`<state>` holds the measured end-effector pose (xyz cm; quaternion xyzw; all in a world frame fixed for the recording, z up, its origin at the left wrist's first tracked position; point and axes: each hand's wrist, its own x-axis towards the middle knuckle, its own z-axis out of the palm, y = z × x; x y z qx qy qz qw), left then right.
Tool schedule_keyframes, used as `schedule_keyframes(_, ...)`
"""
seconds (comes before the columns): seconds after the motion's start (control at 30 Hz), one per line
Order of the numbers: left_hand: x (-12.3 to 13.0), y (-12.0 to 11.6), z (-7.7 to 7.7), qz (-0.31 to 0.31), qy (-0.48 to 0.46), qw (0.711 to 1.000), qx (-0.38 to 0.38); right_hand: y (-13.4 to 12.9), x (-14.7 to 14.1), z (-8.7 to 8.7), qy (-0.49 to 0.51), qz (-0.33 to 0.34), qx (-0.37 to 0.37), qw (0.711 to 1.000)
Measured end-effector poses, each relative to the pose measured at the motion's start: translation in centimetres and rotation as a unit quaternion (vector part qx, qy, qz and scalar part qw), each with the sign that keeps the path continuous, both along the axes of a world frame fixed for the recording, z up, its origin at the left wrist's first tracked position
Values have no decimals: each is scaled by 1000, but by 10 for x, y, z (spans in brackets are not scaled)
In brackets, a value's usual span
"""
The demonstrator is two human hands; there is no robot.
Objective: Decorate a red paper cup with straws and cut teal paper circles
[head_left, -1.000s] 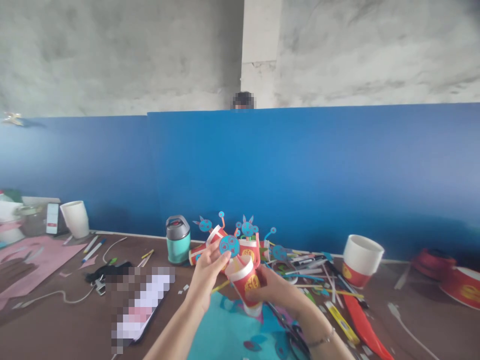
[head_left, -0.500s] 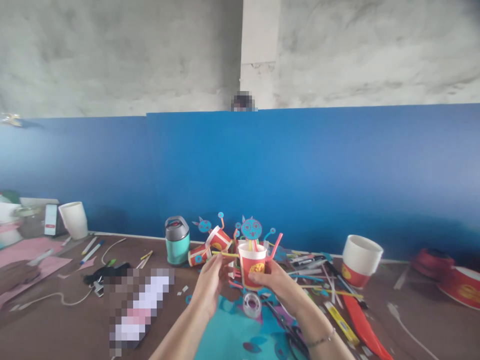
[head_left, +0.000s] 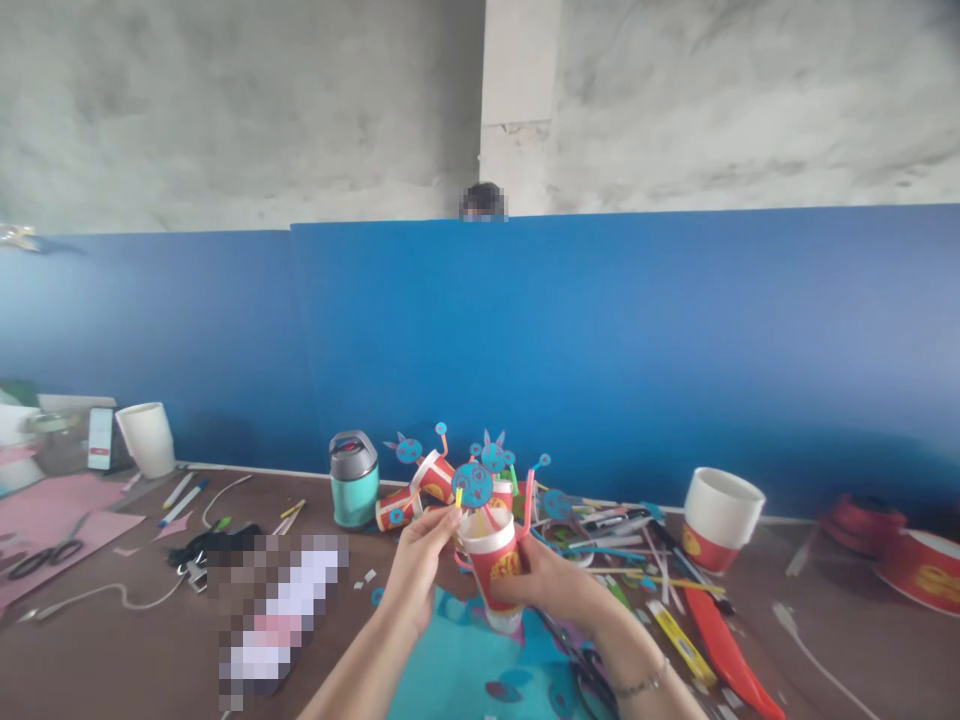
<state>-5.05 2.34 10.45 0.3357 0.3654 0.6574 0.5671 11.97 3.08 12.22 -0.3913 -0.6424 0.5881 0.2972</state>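
Observation:
My right hand (head_left: 555, 582) is wrapped around the side of a red and white paper cup (head_left: 491, 560), which leans a little to the left. A blue paper face (head_left: 473, 485) stands up from the cup, and a pink bendy straw (head_left: 529, 500) rises at its right side. At the cup's left rim, my left hand (head_left: 421, 556) pinches a yellow straw (head_left: 459, 496), with only its tip showing. A clear tape roll (head_left: 504, 622) is partly hidden below the cup. Similar decorated paper cups (head_left: 436, 478) are behind it.
A teal flask (head_left: 355, 480) stands left of the cups. Black scissors (head_left: 592, 680) lie on the blue paper sheet (head_left: 442, 660). Straws, pens and a yellow cutter (head_left: 681, 645) clutter the right, near a larger white-and-red paper cup (head_left: 724, 520). A blue partition (head_left: 600, 340) closes the back.
The cup has come lower and nearer and tilts more, its paper face shifting left and down. The yellow straw has turned from lying sideways to pointing up beside the rim.

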Motion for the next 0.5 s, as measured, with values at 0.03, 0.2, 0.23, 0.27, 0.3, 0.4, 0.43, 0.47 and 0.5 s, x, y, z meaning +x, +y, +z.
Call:
schedule_keyframes(0.03,0,0,0,4,-13,1000,-8,0,0,0,3,3,-2,1000)
schedule_keyframes(0.2,3,-2,2,0,-72,997,-25,4,-1,-4,74,35,-36,996)
schedule_keyframes(0.23,4,-2,2,0,-74,997,-24,5,-1,-5,83,38,-38,995)
schedule_keyframes(0.27,5,-3,2,-1,-73,997,-19,6,-1,-5,86,36,-36,995)
schedule_keyframes(0.3,5,-3,2,-6,-70,998,-8,7,-1,-3,87,31,-33,995)
schedule_keyframes(0.4,7,-4,0,-26,-48,997,48,6,1,2,93,12,-24,995)
schedule_keyframes(0.43,7,-5,0,-32,-42,997,59,5,1,3,94,11,-23,995)
schedule_keyframes(0.47,7,-5,0,-38,-39,997,62,4,1,4,94,11,-23,995)
schedule_keyframes(0.5,7,-6,1,-42,-39,997,57,4,1,4,92,14,-24,995)
